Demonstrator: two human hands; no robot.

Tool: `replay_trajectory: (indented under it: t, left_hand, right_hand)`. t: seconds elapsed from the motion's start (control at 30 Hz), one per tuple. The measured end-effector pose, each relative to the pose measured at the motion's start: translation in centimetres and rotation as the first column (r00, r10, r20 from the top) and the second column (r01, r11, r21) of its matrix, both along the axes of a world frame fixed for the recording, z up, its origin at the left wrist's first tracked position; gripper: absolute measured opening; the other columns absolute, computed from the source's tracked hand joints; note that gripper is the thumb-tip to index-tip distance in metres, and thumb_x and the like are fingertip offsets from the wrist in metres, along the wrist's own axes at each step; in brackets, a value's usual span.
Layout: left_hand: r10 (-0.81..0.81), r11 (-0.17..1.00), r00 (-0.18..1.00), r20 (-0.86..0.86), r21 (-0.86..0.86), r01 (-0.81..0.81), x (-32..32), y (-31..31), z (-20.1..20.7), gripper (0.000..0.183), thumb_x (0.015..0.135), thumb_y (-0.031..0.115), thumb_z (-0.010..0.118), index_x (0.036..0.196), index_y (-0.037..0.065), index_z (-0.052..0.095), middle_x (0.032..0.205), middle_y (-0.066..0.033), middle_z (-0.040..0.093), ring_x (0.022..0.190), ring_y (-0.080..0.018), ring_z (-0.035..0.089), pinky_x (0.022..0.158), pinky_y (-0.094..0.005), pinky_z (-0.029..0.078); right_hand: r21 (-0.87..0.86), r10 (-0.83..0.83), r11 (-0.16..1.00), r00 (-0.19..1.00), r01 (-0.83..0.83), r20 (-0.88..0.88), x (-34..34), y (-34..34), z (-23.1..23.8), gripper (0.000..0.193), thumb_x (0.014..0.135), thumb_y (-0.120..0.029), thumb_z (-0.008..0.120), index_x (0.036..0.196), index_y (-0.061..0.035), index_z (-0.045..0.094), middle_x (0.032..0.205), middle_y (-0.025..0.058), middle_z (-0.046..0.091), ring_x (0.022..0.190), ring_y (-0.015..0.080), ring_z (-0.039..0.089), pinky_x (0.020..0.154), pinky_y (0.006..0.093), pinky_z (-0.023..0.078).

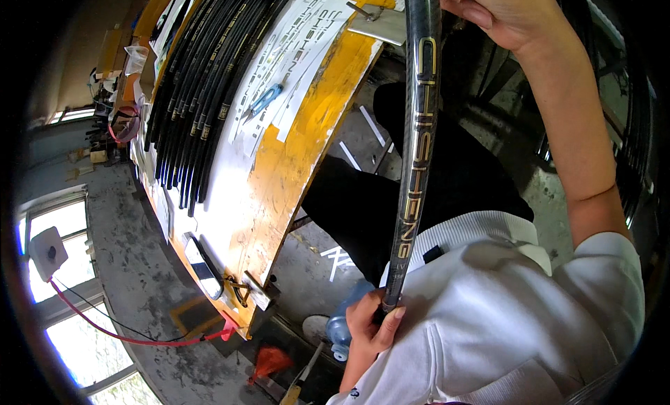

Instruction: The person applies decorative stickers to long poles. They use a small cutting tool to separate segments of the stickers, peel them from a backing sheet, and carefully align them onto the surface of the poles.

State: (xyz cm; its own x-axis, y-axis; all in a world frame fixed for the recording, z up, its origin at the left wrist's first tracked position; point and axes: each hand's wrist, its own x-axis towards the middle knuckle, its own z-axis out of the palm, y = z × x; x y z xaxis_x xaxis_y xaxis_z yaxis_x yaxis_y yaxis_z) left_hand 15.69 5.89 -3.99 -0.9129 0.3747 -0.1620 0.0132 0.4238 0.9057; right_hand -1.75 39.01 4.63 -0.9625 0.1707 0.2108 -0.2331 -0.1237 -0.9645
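Observation:
A long glossy black rod section (417,133) with gold lettering runs steeply across the view, in front of my lap. My left hand (371,322) is closed round its lower end, fingers and thumb wrapped about it. At the upper edge, my right hand (499,14) has curled fingers beside the rod's upper part; the view cuts off part of this hand. On the wooden table (293,167) to the left, several similar black rods (202,77) lie side by side. Next to them are white sheets with dark lettering (296,52) and small blue-handled snips (264,101).
A phone (202,265) lies near the table's corner, beside a metal clamp (257,290). A white lamp head (47,253) stands out on a red bendable arm. Below are a blue plastic bottle (339,329) and a red object (271,363). White strips (338,260) lie on the floor.

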Motion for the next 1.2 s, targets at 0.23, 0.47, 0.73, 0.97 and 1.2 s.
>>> replay_trajectory:
  t: [0.23, 0.47, 0.73, 0.97, 1.2]
  left_hand:
    - [0.015, 1.0, 0.995, 0.096, 0.014, -0.016, -0.2, 0.3, 0.4, 0.018, 0.078, 0.011, 0.072, 0.082, -0.002, 0.06, 0.06, -0.0073, 0.052, 0.05, -0.0151, 0.047, 0.049, -0.0259, 0.036]
    - [-0.022, 0.997, 0.988, 0.151, 0.076, 0.01, -0.6, 0.6, 0.5, 0.018, 0.08, 0.011, 0.071, 0.085, -0.002, 0.06, 0.059, -0.0053, 0.05, 0.049, -0.0131, 0.045, 0.048, -0.0252, 0.034]
    - [0.011, 0.997, 0.992, 0.126, 0.08, -0.022, 0.0, 0.5, 0.5, 0.018, 0.08, 0.012, 0.071, 0.086, -0.002, 0.061, 0.058, -0.0047, 0.049, 0.049, -0.0118, 0.045, 0.047, -0.0246, 0.034]
    - [-0.01, 1.0, 0.998, 0.059, -0.012, 0.011, -0.9, 1.5, 1.2, 0.021, 0.081, 0.012, 0.071, 0.092, -0.002, 0.06, 0.058, -0.0053, 0.049, 0.047, -0.0128, 0.045, 0.047, -0.0252, 0.035]
    - [-0.133, 0.99, 0.983, -0.124, -0.055, 0.127, -6.1, 7.8, 0.5, 0.022, 0.085, 0.008, 0.067, 0.101, -0.002, 0.056, 0.063, -0.0075, 0.052, 0.053, -0.0118, 0.047, 0.05, -0.0262, 0.04]
  right_hand:
    - [-0.039, -0.121, 0.992, 0.993, 0.121, 0.013, 0.4, -0.9, 0.6, 0.032, 0.085, -0.024, 0.07, 0.07, 0.001, 0.057, 0.048, 0.0039, 0.053, 0.029, 0.0016, 0.037, 0.027, 0.0134, 0.028]
    - [0.05, -0.092, 0.994, 0.993, 0.096, -0.072, -0.7, 0.8, -1.1, 0.033, 0.086, -0.027, 0.07, 0.069, -0.0012, 0.058, 0.05, 0.0038, 0.055, 0.029, 0.0022, 0.039, 0.026, 0.0131, 0.027]
    - [-0.007, -0.06, 0.998, 0.998, 0.06, 0.017, -0.4, -0.1, -1.0, 0.031, 0.086, -0.025, 0.07, 0.072, 0.0005, 0.059, 0.05, 0.0045, 0.055, 0.029, 0.0028, 0.039, 0.026, 0.0139, 0.027]
    - [0.186, -0.135, 0.977, 0.975, 0.102, 0.174, 2.0, -2.0, -2.9, 0.029, 0.083, -0.031, 0.072, 0.08, -0.0057, 0.058, 0.056, 0.0003, 0.055, 0.032, 0.0022, 0.039, 0.027, 0.0147, 0.028]
    - [0.104, 0.144, 0.978, 0.95, -0.179, 0.278, 8.8, -6.0, -6.3, 0.03, 0.077, -0.024, 0.075, 0.07, -0.0076, 0.051, 0.057, -0.0029, 0.048, 0.046, 0.0062, 0.042, 0.041, 0.0229, 0.033]
